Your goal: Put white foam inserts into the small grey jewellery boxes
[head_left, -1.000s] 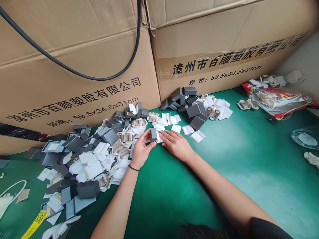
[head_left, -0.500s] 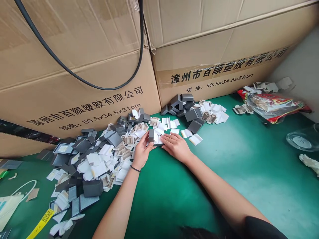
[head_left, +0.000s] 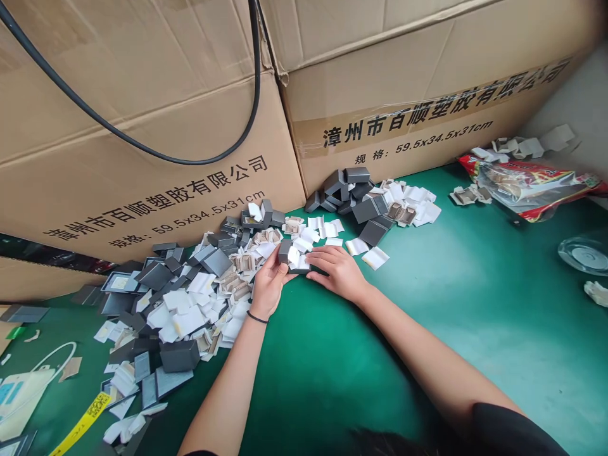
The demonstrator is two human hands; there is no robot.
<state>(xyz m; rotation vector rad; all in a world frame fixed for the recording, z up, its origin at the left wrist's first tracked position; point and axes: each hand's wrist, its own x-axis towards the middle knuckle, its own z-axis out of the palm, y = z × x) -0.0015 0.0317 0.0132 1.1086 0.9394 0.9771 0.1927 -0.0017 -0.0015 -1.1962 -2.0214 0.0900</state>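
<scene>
A small dark grey box [head_left: 285,252] stands open on the green table, with a folded white card insert [head_left: 297,258] showing in it. My left hand [head_left: 268,286] grips the box from its left side, thumb at the near edge. My right hand [head_left: 336,271] closes on the right end of the same box, its fingers over the insert and the thumb low at the near side; the fingertips partly hide that end. Just beyond both hands lie loose white inserts [head_left: 327,227].
A heap of grey boxes and white inserts [head_left: 183,310] spreads over the left. More dark boxes [head_left: 365,209] are piled at the back. Large cartons [head_left: 199,209] wall the far side. A red plastic bag [head_left: 536,190] and a clear round container [head_left: 586,253] are at right.
The view has shifted slightly. Both hands stay at the box, and the fingers of my right hand have moved a little over the insert.
</scene>
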